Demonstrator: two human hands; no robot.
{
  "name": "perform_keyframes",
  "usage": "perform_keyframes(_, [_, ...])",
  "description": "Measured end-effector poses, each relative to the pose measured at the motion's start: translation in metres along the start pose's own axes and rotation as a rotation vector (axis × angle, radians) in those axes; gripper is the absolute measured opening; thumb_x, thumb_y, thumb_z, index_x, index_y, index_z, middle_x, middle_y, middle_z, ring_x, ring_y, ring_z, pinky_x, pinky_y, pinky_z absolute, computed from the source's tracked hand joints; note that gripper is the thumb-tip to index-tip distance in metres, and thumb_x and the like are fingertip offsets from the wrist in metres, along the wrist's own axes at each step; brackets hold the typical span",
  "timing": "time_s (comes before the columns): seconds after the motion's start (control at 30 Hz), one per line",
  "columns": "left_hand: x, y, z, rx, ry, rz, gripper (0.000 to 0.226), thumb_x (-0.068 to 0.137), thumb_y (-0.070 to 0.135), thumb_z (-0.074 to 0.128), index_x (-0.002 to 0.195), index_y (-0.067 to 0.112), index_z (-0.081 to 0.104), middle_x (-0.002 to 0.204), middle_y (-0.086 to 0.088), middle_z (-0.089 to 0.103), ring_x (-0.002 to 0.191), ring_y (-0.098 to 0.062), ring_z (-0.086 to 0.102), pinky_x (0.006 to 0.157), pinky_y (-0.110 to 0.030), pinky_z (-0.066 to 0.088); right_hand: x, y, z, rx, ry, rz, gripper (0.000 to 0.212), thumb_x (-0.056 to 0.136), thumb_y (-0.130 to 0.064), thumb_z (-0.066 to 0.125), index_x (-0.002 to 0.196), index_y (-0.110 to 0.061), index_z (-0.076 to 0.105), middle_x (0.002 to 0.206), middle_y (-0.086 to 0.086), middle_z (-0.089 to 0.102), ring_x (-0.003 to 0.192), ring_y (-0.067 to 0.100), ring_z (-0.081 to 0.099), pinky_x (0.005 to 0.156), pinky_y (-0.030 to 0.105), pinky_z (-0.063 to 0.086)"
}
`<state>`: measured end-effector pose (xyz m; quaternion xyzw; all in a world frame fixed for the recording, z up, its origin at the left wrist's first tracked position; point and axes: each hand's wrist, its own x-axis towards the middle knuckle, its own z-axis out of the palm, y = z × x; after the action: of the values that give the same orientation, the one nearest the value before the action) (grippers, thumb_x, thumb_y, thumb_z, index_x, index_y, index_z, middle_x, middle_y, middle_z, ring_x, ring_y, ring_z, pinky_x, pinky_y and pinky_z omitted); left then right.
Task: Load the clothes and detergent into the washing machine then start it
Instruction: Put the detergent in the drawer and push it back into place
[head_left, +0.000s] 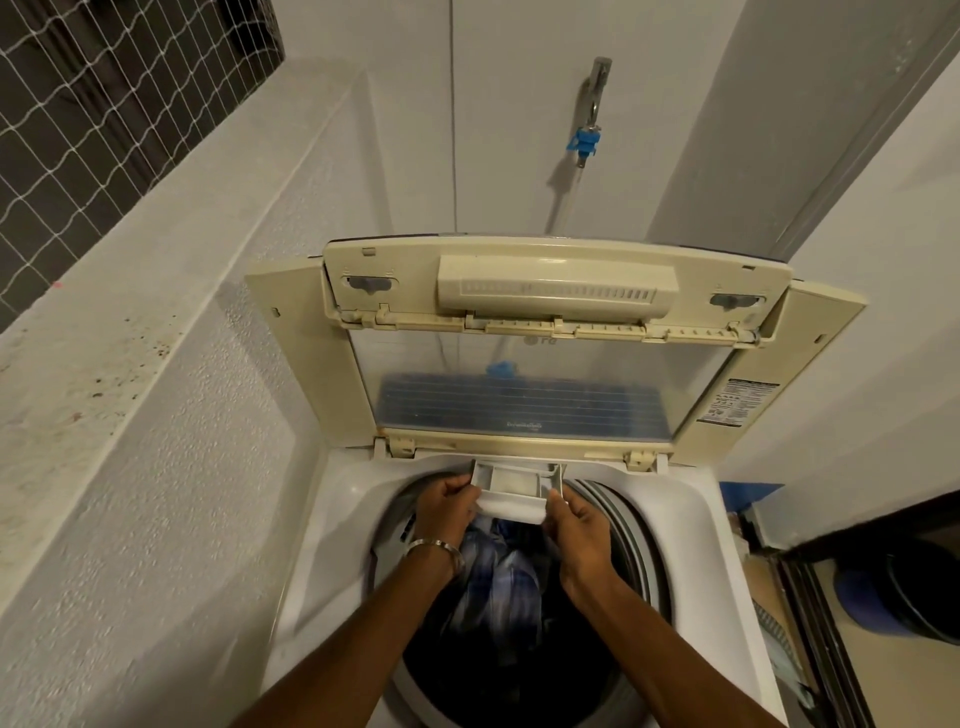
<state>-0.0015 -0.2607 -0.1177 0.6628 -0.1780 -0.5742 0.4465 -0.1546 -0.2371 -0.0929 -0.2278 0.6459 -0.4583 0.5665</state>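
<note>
White walls close round the washing machine (332, 499), lid (524, 332) up. Your left hand (447, 501) and right hand (574, 522) each pinch the detergent drawer (514, 480) above the clothes (498, 577).

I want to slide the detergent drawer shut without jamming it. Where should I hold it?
Hold the detergent drawer at its two front corners, from the drum side, as the left hand and right hand do; it juts out wide, so even pushing probably keeps it straight.

Dim indoor light, soft blur, wide-angle bending at edges.
</note>
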Motion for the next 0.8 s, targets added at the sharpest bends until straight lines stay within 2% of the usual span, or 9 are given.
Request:
perform_keyframes(0.1, [-0.001, -0.001, 0.001, -0.020, 0.023, -0.011, 0.015, 0.083, 0.006, 0.067, 0.095, 0.015, 0.066, 0.074, -0.004, 0.064, 0.068, -0.017, 0.058, 0.083, -0.039, 0.053, -0.002, -0.003, 0.001, 0.001, 0.002, 0.014, 0.023, 0.096, -0.016, 0.058, 0.081, 0.001, 0.063, 0.057, 0.007, 0.050, 0.046, 0.010, 0.046, 0.041, 0.020, 0.043])
perform_keyframes(0.17, [-0.001, -0.002, 0.003, -0.036, 0.040, -0.015, 0.015, 0.082, 0.006, 0.068, 0.093, 0.015, 0.066, 0.079, -0.002, 0.065, 0.072, -0.016, 0.060, 0.085, -0.040, 0.054, -0.002, -0.005, 0.000, -0.015, 0.000, 0.019, 0.023, 0.095, -0.018, 0.059, 0.083, 0.001, 0.063, 0.060, 0.009, 0.051, 0.047, 0.012, 0.047, 0.039, 0.019, 0.042])
perform_keyframes(0.33, [-0.006, -0.003, 0.006, -0.049, 0.067, 0.006, 0.013, 0.083, 0.007, 0.068, 0.091, 0.016, 0.065, 0.084, -0.001, 0.064, 0.077, -0.015, 0.061, 0.088, -0.040, 0.054, -0.004, -0.011, 0.001, -0.004, -0.010, 0.024, 0.023, 0.096, -0.018, 0.057, 0.087, 0.001, 0.066, 0.059, 0.004, 0.055, 0.047, 0.006, 0.053, 0.043, 0.019, 0.046])
perform_keyframes(0.5, [-0.009, -0.006, 0.006, 0.016, 0.098, 0.054, 0.013, 0.081, 0.011, 0.069, 0.083, 0.023, 0.066, 0.086, 0.000, 0.066, 0.088, -0.024, 0.064, 0.089, -0.043, 0.055, -0.010, -0.015, 0.003, 0.005, -0.009, 0.013, 0.021, 0.096, -0.017, 0.057, 0.087, -0.001, 0.067, 0.062, 0.003, 0.059, 0.049, 0.002, 0.059, 0.048, 0.019, 0.050])
perform_keyframes(0.57, [-0.011, -0.006, 0.007, 0.025, 0.109, 0.069, 0.017, 0.082, 0.010, 0.069, 0.077, 0.026, 0.067, 0.084, -0.001, 0.066, 0.087, -0.025, 0.063, 0.087, -0.043, 0.055, -0.010, -0.016, 0.003, 0.016, -0.010, 0.020, 0.020, 0.096, -0.016, 0.057, 0.087, -0.001, 0.067, 0.061, 0.001, 0.060, 0.050, 0.003, 0.060, 0.048, 0.019, 0.050])
perform_keyframes(0.7, [-0.011, -0.006, 0.007, 0.016, 0.076, 0.037, 0.034, 0.081, 0.011, 0.067, 0.050, 0.026, 0.068, 0.069, -0.002, 0.062, 0.079, -0.024, 0.059, 0.081, -0.041, 0.051, -0.012, -0.019, 0.002, 0.026, -0.010, 0.028, 0.023, 0.096, -0.015, 0.058, 0.076, -0.007, 0.066, 0.050, -0.004, 0.058, 0.044, 0.003, 0.055, 0.041, 0.017, 0.045])
perform_keyframes(0.8, [-0.008, -0.001, 0.005, -0.027, 0.032, -0.035, 0.034, 0.081, 0.018, 0.070, 0.047, 0.024, 0.069, 0.058, 0.003, 0.060, 0.069, -0.021, 0.053, 0.077, -0.040, 0.048, -0.016, -0.023, 0.002, 0.033, -0.020, 0.036, 0.022, 0.095, -0.014, 0.058, 0.075, -0.009, 0.065, 0.050, -0.005, 0.059, 0.047, 0.006, 0.057, 0.043, 0.017, 0.047])
